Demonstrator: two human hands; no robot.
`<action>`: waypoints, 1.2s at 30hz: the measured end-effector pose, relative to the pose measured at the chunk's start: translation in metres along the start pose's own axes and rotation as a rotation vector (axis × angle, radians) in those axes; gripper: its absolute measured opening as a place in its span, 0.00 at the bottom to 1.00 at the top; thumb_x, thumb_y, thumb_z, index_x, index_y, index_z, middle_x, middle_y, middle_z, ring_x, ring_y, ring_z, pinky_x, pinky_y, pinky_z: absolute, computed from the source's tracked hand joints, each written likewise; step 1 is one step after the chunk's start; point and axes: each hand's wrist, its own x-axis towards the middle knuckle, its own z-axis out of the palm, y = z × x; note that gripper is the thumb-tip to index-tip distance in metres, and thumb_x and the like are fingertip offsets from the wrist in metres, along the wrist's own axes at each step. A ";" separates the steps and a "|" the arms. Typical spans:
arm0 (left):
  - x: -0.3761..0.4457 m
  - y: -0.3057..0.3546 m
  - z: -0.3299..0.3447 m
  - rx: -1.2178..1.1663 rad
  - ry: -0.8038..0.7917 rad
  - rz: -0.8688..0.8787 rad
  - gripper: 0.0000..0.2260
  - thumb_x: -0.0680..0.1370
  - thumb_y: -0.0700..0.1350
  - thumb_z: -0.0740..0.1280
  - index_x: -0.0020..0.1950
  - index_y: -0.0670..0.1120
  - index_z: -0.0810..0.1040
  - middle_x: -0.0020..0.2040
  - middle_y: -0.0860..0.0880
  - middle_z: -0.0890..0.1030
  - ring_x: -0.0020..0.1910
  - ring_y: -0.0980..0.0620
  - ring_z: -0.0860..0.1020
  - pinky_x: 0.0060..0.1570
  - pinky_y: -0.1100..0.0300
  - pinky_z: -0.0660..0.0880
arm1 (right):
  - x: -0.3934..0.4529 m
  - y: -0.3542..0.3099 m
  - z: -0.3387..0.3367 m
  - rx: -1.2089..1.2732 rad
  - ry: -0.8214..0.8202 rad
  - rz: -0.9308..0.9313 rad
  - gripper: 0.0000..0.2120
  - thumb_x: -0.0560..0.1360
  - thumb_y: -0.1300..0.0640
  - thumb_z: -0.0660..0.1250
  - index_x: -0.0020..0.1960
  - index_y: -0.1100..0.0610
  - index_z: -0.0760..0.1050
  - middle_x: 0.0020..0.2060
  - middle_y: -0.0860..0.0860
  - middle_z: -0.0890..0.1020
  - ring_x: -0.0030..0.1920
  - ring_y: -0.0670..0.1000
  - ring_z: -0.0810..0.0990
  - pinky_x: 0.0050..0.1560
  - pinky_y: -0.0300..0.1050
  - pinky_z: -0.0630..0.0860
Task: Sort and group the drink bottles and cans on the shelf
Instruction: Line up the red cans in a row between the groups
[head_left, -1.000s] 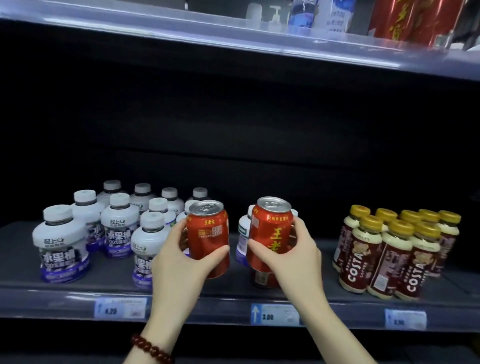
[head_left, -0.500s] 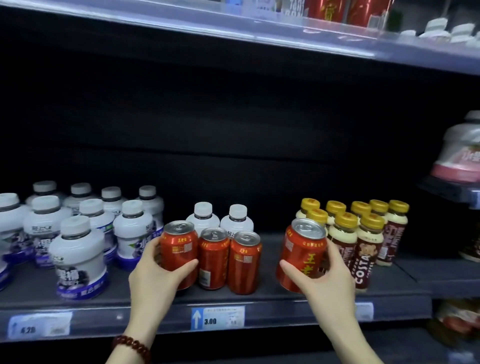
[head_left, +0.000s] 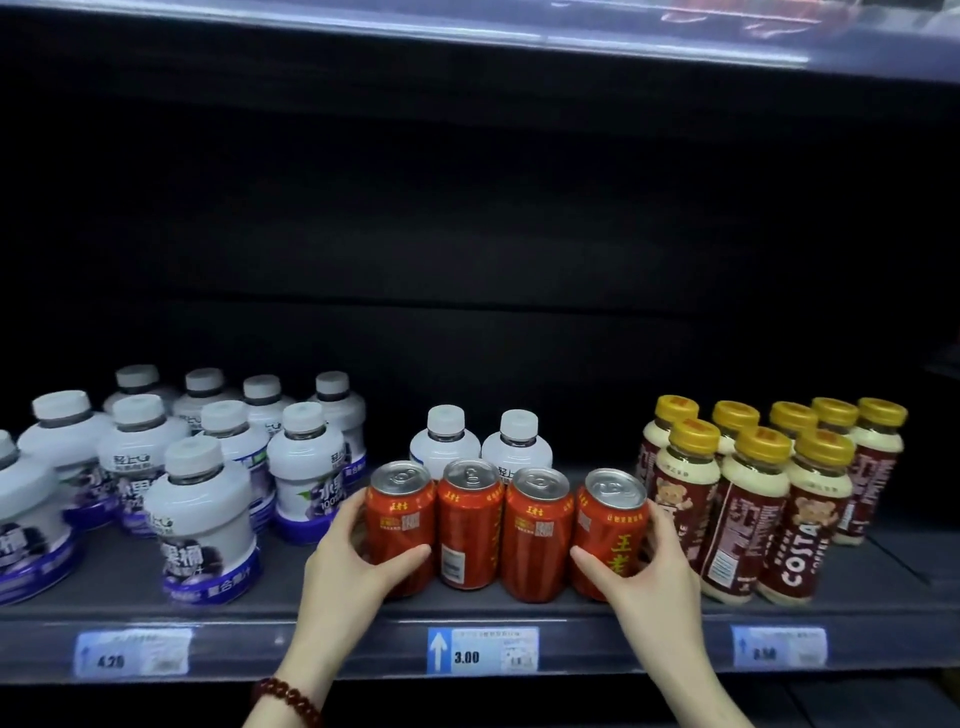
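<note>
Several red cans stand in one row at the front middle of the grey shelf (head_left: 857, 603). My left hand (head_left: 350, 561) grips the leftmost red can (head_left: 400, 512). My right hand (head_left: 649, 571) grips the rightmost red can (head_left: 605, 525), which tilts slightly and touches the row. The two middle cans (head_left: 498, 525) stand between them. Two white bottles (head_left: 480, 447) stand directly behind the cans. A group of white bottles with purple labels (head_left: 208, 499) fills the left side. Brown Costa bottles with yellow caps (head_left: 758, 499) stand at the right, close to my right hand.
Price tags (head_left: 483, 656) sit on the shelf's front rail. An upper shelf edge (head_left: 467, 36) runs across the top. The back of the shelf is dark. A gap of bare shelf lies between the purple-label group and the cans.
My right hand has brought its can leftward against the row, closing the gap. My left hand still holds the leftmost can. The view has shifted left.
</note>
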 end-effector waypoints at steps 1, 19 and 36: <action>0.001 0.000 -0.001 -0.009 -0.008 0.000 0.35 0.62 0.43 0.81 0.64 0.55 0.71 0.54 0.56 0.79 0.55 0.56 0.78 0.57 0.59 0.72 | -0.001 0.001 0.001 -0.012 -0.007 0.002 0.39 0.63 0.57 0.81 0.70 0.50 0.67 0.54 0.45 0.78 0.57 0.48 0.76 0.63 0.48 0.73; -0.009 0.037 0.001 0.126 0.024 0.108 0.46 0.66 0.44 0.78 0.78 0.48 0.55 0.73 0.46 0.69 0.71 0.48 0.68 0.70 0.50 0.64 | -0.002 -0.010 -0.008 -0.233 -0.062 -0.058 0.39 0.68 0.51 0.77 0.74 0.54 0.63 0.62 0.50 0.78 0.61 0.47 0.75 0.61 0.39 0.67; -0.058 0.101 0.048 -0.067 -0.190 0.407 0.16 0.69 0.41 0.75 0.53 0.59 0.80 0.55 0.60 0.79 0.58 0.58 0.77 0.61 0.53 0.75 | -0.041 -0.037 -0.063 -0.246 0.105 -0.137 0.10 0.73 0.51 0.72 0.52 0.42 0.74 0.49 0.39 0.80 0.50 0.39 0.78 0.47 0.35 0.77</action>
